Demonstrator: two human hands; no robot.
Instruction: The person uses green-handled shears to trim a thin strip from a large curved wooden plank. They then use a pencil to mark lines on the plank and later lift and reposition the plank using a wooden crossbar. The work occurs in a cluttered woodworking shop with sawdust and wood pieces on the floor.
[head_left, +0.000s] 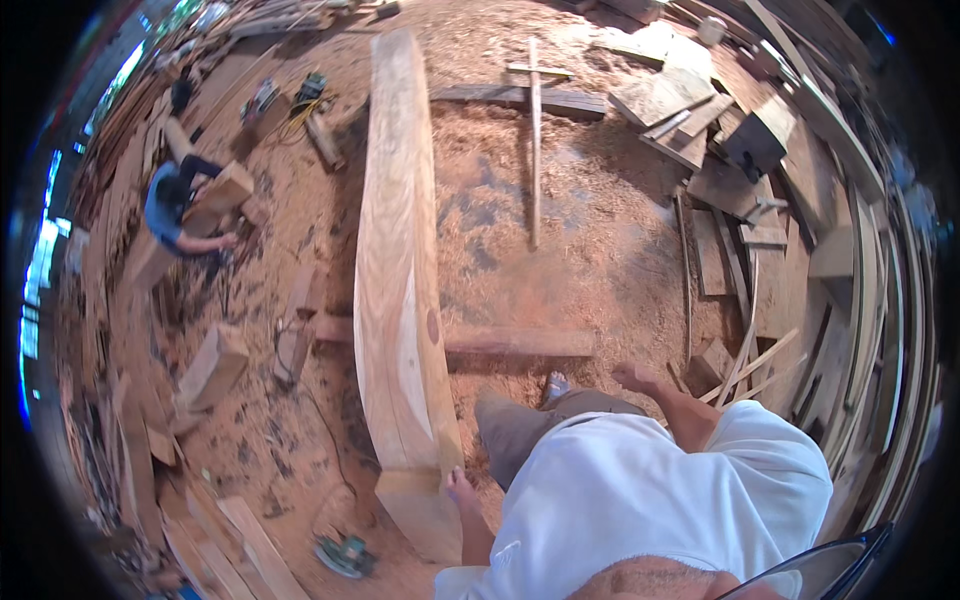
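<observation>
A long, thick wooden beam (395, 280) with pale curving grain and a dark knot stretches from the far side to just left of my body. My left hand (461, 488) is at its right edge near the close end, with fingers closed on that edge. Part of those fingers is hard to make out. Out to the right, my right hand (632, 377) hangs over the floor with loose, spread fingers and holds nothing. Beneath the beam runs a reddish crosswise timber (520, 342), and a darker timber (520, 99) lies farther off.
A thin wooden cross-shaped piece (535, 160) lies on sawdust beyond the reddish timber. A green power tool (345, 556) sits at lower left, near a cord. Another person (180, 210) crouches at left beside wood blocks. Planks (850, 300) are stacked along the right.
</observation>
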